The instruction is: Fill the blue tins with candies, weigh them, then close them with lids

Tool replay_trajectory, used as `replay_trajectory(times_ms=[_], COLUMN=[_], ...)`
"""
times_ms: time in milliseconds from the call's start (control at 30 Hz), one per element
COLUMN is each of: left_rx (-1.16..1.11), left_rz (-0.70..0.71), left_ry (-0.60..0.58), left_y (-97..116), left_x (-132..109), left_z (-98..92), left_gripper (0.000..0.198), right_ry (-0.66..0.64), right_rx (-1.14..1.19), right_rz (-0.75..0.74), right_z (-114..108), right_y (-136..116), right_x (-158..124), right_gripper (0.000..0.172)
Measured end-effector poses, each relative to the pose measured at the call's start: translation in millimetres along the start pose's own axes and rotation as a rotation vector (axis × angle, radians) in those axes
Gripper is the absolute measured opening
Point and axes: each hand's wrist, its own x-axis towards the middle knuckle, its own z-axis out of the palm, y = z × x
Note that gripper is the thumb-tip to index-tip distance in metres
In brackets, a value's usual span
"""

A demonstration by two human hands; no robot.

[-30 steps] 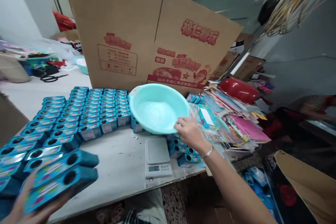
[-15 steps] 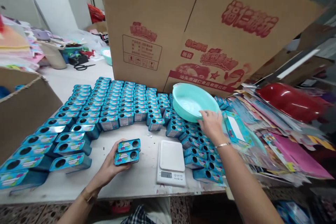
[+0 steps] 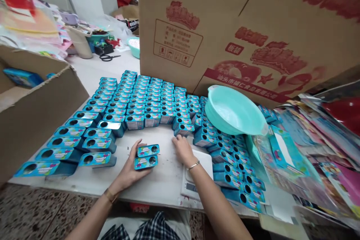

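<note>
My left hand (image 3: 132, 167) is wrapped round two small blue boxes (image 3: 146, 156), held side by side with their printed tops and dark round holes facing up. My right hand (image 3: 183, 150) is low over the white table (image 3: 165, 172), its fingers curled together at the surface; whatever they may hold is hidden. Just in front of those fingertips stands a row of blue boxes (image 3: 184, 129). A white digital scale (image 3: 205, 165) sits under my right wrist, partly covered by it.
Rows of matching boxes (image 3: 135, 110) fill the table's back and left. A turquoise basin (image 3: 236, 110) rests on boxes at right. A large carton (image 3: 174, 48) walls off the back; an open carton (image 3: 42, 120) stands left. Printed packaging (image 3: 306, 135) piles up right.
My right hand has let go of the basin's rim and moved left and down to the table beside the scale. My left hand still holds the two boxes. The view has shifted.
</note>
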Motion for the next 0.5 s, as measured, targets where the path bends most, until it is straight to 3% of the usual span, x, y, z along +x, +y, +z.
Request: replay_trajectory(times_ms=[167,267,400,500], left_rx=[-0.090,-0.129,-0.084,-0.078], left_rz=[-0.012,-0.013,0.026,0.041], left_ry=[0.021,0.007,-0.023,-0.047], left_y=[-8,-14,-21,-23], left_x=[2,4,6,5], left_z=[7.4,10.6,9.7,8.4], left_gripper=[0.111,0.110,0.092,0.088], right_ry=[0.067,0.182,0.282,0.251], right_rx=[0.099,0.429,1.013,1.084], right_rz=[0.035,0.049,0.028,-0.017], right_z=[9,-4,-39,-54], right_y=[5,-1,-34,-67], right_x=[-4,-11,-33,-55], right_gripper=[0.025,0.016,0.015,0.015])
